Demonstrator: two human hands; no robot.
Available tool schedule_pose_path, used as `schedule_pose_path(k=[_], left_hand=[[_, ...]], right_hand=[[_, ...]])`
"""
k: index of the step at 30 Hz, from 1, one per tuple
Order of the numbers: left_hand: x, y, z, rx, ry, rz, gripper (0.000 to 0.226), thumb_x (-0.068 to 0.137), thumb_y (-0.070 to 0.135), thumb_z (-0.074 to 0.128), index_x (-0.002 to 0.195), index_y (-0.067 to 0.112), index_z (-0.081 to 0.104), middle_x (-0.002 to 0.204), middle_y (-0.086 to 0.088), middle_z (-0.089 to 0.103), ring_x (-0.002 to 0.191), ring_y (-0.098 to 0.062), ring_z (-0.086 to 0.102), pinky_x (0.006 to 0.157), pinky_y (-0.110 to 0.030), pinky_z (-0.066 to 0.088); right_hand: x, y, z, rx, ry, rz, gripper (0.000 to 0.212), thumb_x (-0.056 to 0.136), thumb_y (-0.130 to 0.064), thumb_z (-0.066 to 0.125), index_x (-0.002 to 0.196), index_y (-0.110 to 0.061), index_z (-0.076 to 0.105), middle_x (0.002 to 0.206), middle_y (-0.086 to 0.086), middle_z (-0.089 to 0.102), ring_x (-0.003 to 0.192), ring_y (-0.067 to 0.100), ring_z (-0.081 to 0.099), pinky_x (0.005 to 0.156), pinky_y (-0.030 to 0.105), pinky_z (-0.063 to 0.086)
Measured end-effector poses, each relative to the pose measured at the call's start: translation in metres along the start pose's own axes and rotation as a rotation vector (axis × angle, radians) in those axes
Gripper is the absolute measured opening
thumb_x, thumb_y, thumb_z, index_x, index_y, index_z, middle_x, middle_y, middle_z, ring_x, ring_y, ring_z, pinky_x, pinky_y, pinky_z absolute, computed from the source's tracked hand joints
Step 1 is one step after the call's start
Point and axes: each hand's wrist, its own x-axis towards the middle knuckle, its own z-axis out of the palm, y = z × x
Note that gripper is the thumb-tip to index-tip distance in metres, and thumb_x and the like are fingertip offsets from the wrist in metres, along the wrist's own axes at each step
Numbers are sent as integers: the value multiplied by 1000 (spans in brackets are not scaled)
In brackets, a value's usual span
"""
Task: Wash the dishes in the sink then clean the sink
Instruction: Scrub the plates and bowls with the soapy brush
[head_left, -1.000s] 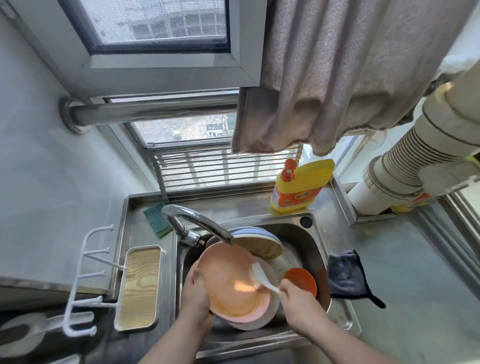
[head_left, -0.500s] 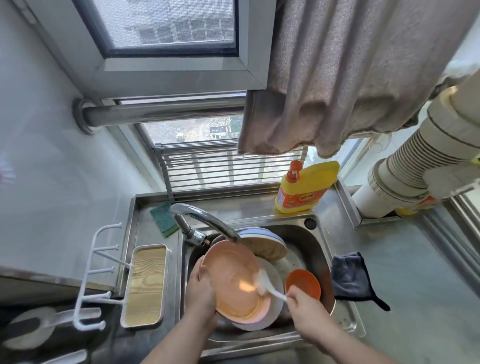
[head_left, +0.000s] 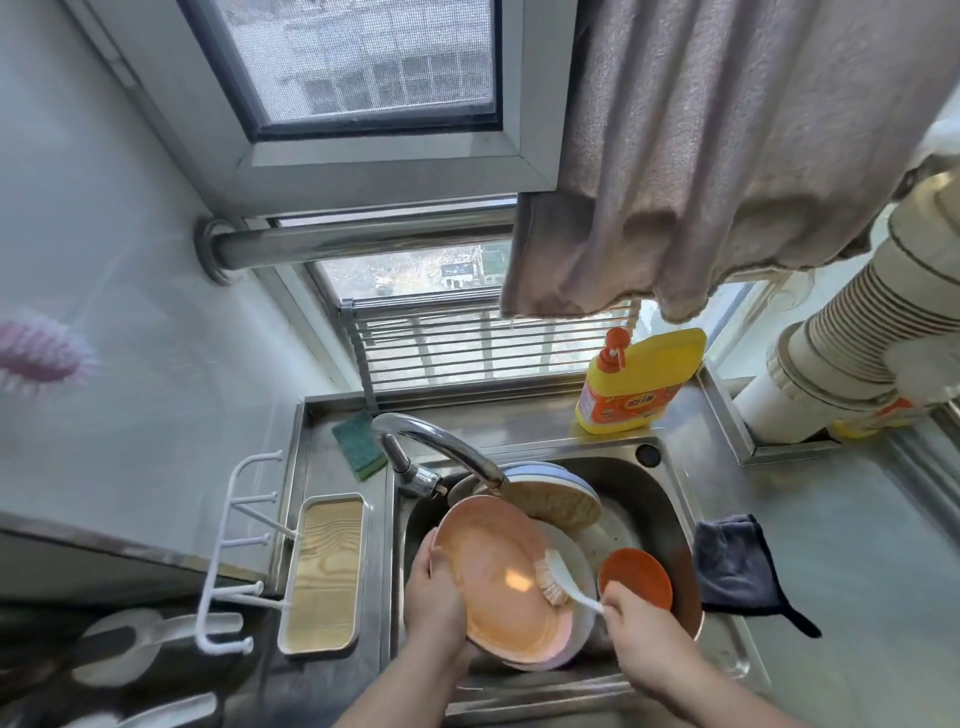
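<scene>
Left hand: the left hand (head_left: 434, 597) grips the left rim of the orange plate (head_left: 493, 577), thumb curled over the edge, and keeps it tilted over the sink (head_left: 670, 514).
Right hand: the right hand (head_left: 641, 631) closes its fingers around the white handle of the dish brush (head_left: 558, 574); the bristles touch the right side of the plate.
Plate, handling: it looks stiff and light, probably plastic or melamine; wet, it is surely slippery, so I think a grip on the rim with the thumb on top is the safest.
Under the plate: a pink plate (head_left: 558, 642) and a white plate (head_left: 579, 582) lie stacked, touching each other.
Sink, contents: a small orange bowl (head_left: 636, 574) near the right wall; a round wooden board (head_left: 558, 501) with a blue-rimmed dish behind it, at the back under the faucet (head_left: 441, 441).
Surface, back edge: the yellow detergent bottle (head_left: 636, 379) and a green sponge (head_left: 358, 441).
Surface, right of the sink: a dark cloth (head_left: 735, 566).
Surface, left of the sink: a tray (head_left: 324, 571) with a wood-grain bottom, nothing in it.
</scene>
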Motion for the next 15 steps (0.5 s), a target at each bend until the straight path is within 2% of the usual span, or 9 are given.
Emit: schedule_pose_path(k=[3,6,7,9,11,12,15], left_hand=[[2,1,-1,34,-28,-25,34,115,33,35,121,43,67,115,-2,71,99,-22,66,77,-36,58],[-5,-14,1,54,-104,-117,32,112,42,41,120,50,71,112,-4,77,102,-31,73,81,-53,64],[-5,-18,2,58,-125,-132,30,110,44,44,120,54,70,114,-4,77,102,-32,74,82,-54,64],[-10,-9,6,51,-135,-137,29,110,45,43,123,50,68,114,-7,76,101,-33,74,80,-53,65],[-6,4,3,21,-108,-133,28,113,41,39,121,37,65,110,-13,73,98,-36,71,78,-51,63],[-1,9,1,19,-98,-117,29,113,42,38,121,32,63,110,-15,71,97,-37,70,81,-53,62],[16,12,-7,50,-101,-70,35,110,51,37,126,34,63,116,-13,73,102,-39,72,87,-62,61]], right_hand=[[-7,-6,12,139,-5,5,21,106,-34,40,92,-22,49,85,-3,62,85,21,60,82,35,47],[2,-45,6,350,41,13,23,106,-34,42,91,-25,57,91,0,67,87,22,63,83,42,52],[3,-58,5,368,44,-22,22,107,-33,41,93,-26,58,96,0,67,89,22,62,81,41,51],[-8,-76,11,333,-5,-133,18,107,-31,42,102,-29,59,107,-2,65,97,18,60,85,36,48],[-30,-82,16,262,-112,-247,17,108,-31,43,114,-28,59,115,-2,61,106,16,57,88,28,42],[-38,-79,17,215,-165,-281,18,108,-32,43,117,-27,58,116,-1,59,110,17,56,87,25,40],[-50,-52,10,37,-220,-323,16,104,-43,46,114,-36,57,113,4,67,109,21,63,86,29,45]])
